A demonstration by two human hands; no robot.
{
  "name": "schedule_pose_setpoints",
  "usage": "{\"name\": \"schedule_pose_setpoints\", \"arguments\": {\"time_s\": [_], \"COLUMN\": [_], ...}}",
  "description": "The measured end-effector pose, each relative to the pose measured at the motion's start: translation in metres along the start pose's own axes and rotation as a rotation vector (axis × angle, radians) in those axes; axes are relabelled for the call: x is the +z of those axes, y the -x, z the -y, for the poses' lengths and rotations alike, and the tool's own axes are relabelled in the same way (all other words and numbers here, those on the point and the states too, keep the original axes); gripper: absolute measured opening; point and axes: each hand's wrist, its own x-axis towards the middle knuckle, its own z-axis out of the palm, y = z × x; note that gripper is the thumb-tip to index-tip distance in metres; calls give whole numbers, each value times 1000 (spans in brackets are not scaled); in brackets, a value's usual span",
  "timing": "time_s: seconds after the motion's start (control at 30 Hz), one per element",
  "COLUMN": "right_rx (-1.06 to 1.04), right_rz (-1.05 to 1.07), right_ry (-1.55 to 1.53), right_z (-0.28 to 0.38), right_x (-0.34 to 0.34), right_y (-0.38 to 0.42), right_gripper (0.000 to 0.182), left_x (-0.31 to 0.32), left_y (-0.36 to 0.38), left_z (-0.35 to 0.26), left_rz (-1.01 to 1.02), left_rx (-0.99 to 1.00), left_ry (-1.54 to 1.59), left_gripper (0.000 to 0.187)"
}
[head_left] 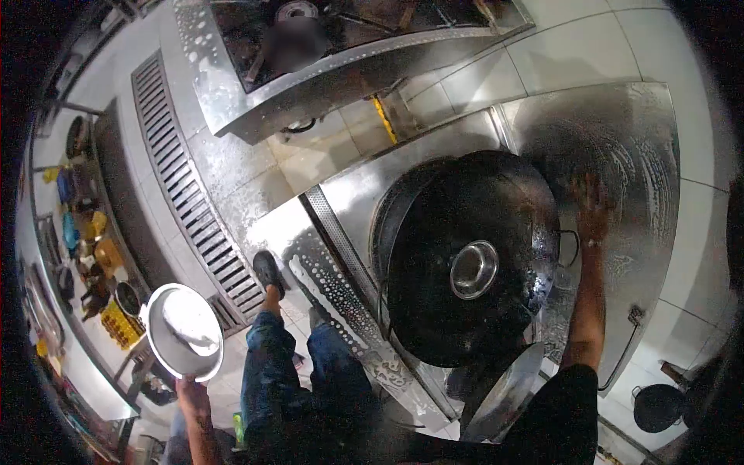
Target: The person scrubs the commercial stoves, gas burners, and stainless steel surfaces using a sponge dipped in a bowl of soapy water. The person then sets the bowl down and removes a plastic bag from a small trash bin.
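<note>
My left hand (pixel 192 397) grips the rim of a white basin (pixel 159 353), which I hold out to the left above the floor. Some shiny liquid or glare shows inside it. My right hand (pixel 593 203) lies flat with fingers spread on the wet steel counter (pixel 647 209), where streaks of suds run beside it. Just left of that hand sits a large black wok (pixel 434 256) with loop handles. A small round metal bowl (pixel 474 270) rests inside the wok.
A steel stove (pixel 349 62) stands ahead, with foam on its left end. A floor drain grate (pixel 182 170) runs along the left. Shelves with bottles and a yellow basket (pixel 120 324) line the far left. A black pan (pixel 657 408) is at lower right.
</note>
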Motion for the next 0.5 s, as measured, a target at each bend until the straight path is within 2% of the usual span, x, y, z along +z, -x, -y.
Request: {"name": "schedule_pose_setpoints", "arguments": {"time_s": [0.07, 0.1, 0.17, 0.23, 0.33, 0.4, 0.43, 0.47, 0.5], "right_rx": [-75, -152, -55, 106, -16, -135, -143, -525, -697], "right_rz": [-73, 64, 218, 232, 316, 1038, 1037, 1018, 1004], "right_ry": [160, -1, -542, -922, -804, -1411, -1409, -1050, -850], "right_z": [2, 9, 37, 74, 129, 157, 165, 171, 177], "right_x": [-1, -37, -29, -5, -55, -71, -80, -90, -102], "right_y": [-53, -88, -161, -209, -252, -266, -279, -296, -300], "right_gripper": [51, 47, 46, 47, 55, 72, 72, 63, 59], "left_x": [-10, -17, -14, -15, -10, -48, -54, -60, -52], "left_y": [-4, -6, -1, 5, 16, 13, 12, 11, 16], "left_z": [12, 15, 17, 17, 15, 31, 31, 31, 27], "left_rz": [-29, -25, -29, -23, -102, -116, -117, -118, -225], "left_rx": [18, -12, -34, -37, -65, -80, -85, -90, -144], "left_ry": [48, -11, 30, 64, 56, 75, 83, 91, 104], "left_gripper": [41, 40, 40, 38, 33, 31, 30, 29, 33]}}
